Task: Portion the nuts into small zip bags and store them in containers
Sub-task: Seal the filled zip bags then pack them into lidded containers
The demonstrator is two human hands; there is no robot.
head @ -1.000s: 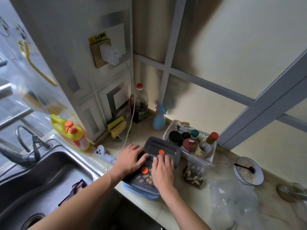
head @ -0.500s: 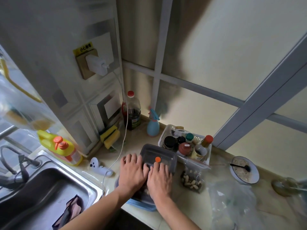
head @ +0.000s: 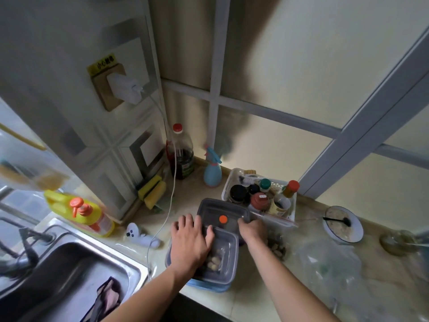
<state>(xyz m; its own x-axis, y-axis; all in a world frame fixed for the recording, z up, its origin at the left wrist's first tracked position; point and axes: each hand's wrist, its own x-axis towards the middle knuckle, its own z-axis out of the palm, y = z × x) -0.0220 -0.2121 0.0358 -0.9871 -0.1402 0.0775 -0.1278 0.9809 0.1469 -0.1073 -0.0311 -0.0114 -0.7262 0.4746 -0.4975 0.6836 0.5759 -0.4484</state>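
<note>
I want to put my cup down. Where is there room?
Bare counter lies between the yellow sponges, the blue spray bottle and the grey box. Right of the hands it is crowded: basket of jars, plastic bags, bowl.

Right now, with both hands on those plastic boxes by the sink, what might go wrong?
1. The near container sits at the counter's front edge under the left hand; a hard push might tip it off.
2. The right hand reaches for the far container, close against the white basket of bottles; a nudge could topple one.
3. The nuts could spill if a lid slips.
</note>
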